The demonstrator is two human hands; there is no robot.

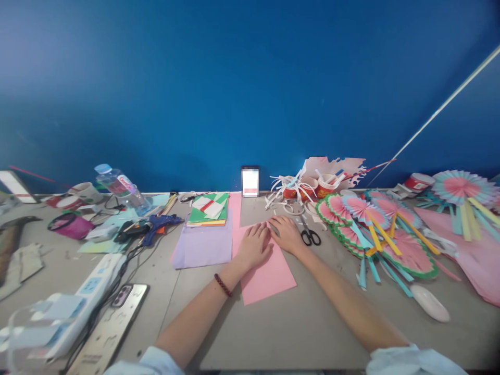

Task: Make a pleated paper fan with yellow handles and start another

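Note:
A sheet of pink paper (269,284) lies at an angle on the grey table in front of me. My left hand (253,245) rests flat on its upper part, palm down and fingers stretched forward. A dark beaded bracelet (223,285) circles the left wrist. My right hand (286,233) lies palm down at the sheet's upper right edge, its fingers pointing left and their tips close to the left hand's. Scissors with black handles (311,237) lie just right of my right hand.
Left are purple paper (207,252), a green paper stack (210,208), a blue glue gun (158,226), a power strip (88,294), a phone (113,323) and a bottle (123,187). Pleated paper fans (410,250) and a white oval object (430,303) lie right. A lit phone (250,182) leans against the blue wall.

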